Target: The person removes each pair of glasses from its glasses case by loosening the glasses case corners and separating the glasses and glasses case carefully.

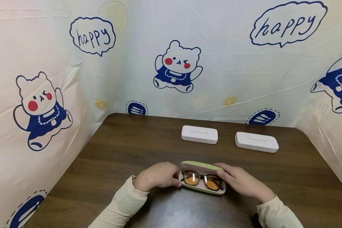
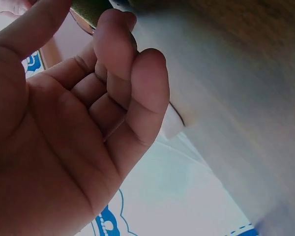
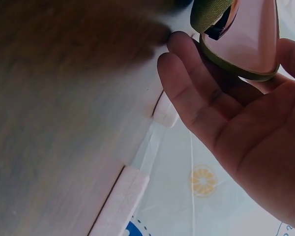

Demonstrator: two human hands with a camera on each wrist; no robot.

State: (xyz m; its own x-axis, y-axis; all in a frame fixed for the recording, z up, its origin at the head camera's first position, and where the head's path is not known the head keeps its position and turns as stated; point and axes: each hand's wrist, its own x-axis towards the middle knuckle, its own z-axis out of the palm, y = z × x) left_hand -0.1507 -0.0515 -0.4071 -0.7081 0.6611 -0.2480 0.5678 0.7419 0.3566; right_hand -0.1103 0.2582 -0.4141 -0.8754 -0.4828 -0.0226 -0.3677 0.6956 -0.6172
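Observation:
A green glasses case (image 1: 203,165) with a pale pink lining stands with its lid raised on the table in front of me. Inside lie dark-framed glasses (image 1: 192,178) with orange lenses, folded and facing up. My left hand (image 1: 161,175) holds the case's left end, thumb at the near corner and fingers bent behind it. At the other end, my right hand (image 1: 242,182) grips the lid, its thumb on the inner side and fingers behind. The right wrist view shows the pink lid lining (image 3: 253,42) between thumb and fingers.
Two white oblong cases stand farther back on the brown wooden table (image 1: 125,152): one white case (image 1: 199,134) behind the green one, another white case (image 1: 256,142) to its right. A printed cloth (image 1: 222,63) with bears hangs around the table's back and sides.

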